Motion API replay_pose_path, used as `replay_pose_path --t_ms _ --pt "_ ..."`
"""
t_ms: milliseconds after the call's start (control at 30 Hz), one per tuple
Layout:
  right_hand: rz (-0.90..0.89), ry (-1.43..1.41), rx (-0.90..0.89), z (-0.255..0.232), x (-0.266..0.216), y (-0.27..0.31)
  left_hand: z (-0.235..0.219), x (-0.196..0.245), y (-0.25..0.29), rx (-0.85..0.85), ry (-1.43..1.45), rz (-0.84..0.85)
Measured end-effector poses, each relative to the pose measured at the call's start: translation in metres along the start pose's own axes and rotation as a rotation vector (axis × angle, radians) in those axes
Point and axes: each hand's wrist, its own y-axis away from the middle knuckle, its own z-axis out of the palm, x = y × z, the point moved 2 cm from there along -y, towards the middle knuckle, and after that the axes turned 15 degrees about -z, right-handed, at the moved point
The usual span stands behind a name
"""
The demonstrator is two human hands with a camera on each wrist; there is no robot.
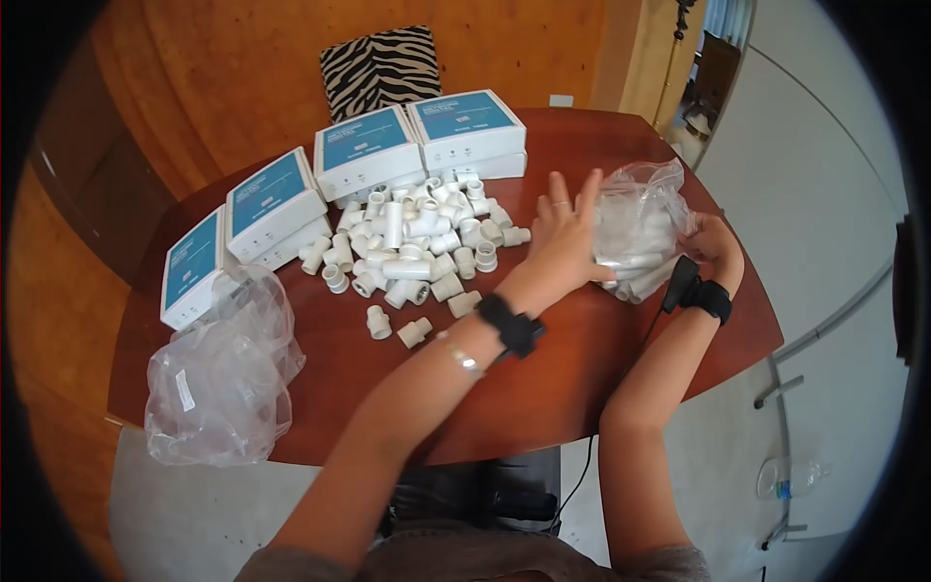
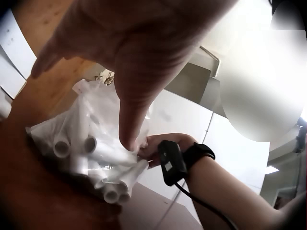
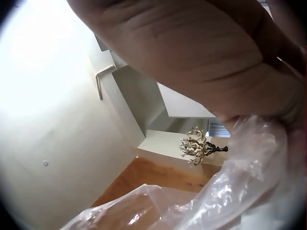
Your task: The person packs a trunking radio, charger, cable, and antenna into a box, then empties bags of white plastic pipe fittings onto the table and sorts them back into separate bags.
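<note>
A clear plastic bag (image 1: 635, 218) with white pipe pieces (image 2: 88, 146) inside sits on the right side of the table. My right hand (image 1: 716, 244) grips the bag's right edge; in the right wrist view the film (image 3: 254, 158) bunches up against the palm. On the bag's other side is my left hand (image 1: 562, 242), fingers extended and spread, with the thumb reaching toward the bag. Left of that hand lies a loose pile of white pipe fittings (image 1: 417, 228), mostly tees and couplings.
Blue-and-white boxes (image 1: 369, 145) line the back and left of the wooden table (image 1: 543, 388). Crumpled clear bags (image 1: 223, 378) hang over its front left edge. A zebra-patterned chair (image 1: 380, 68) stands behind. A black cable (image 1: 635, 364) runs from the right wrist camera.
</note>
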Motion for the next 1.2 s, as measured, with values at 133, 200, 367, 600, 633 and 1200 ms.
replay_pose_path --t_ms 133,200,367,600,633,1200 --pt "-0.016 0.031 -0.053 0.0 0.004 -0.007 0.021 0.01 -0.038 -0.21 0.185 -0.053" --pt "-0.034 0.022 -0.023 -0.002 -0.005 -0.004 0.022 0.01 -0.045 -0.234 0.178 -0.013" --pt "-0.166 0.034 0.04 -0.003 -0.062 0.012 0.012 -0.018 -0.06 -0.169 0.074 -0.061" --pt "-0.274 0.203 -0.166 0.047 -0.12 -0.005 -0.061 -0.06 -0.055 -0.627 0.277 -0.231" --pt "-0.286 0.164 -0.219 0.057 -0.112 -0.018 -0.077 -0.062 -0.051 -0.578 0.204 -0.181" --pt "0.149 -0.415 -0.313 0.072 -0.053 -0.027 -0.059 -0.039 -0.07 -0.086 0.653 -0.291"
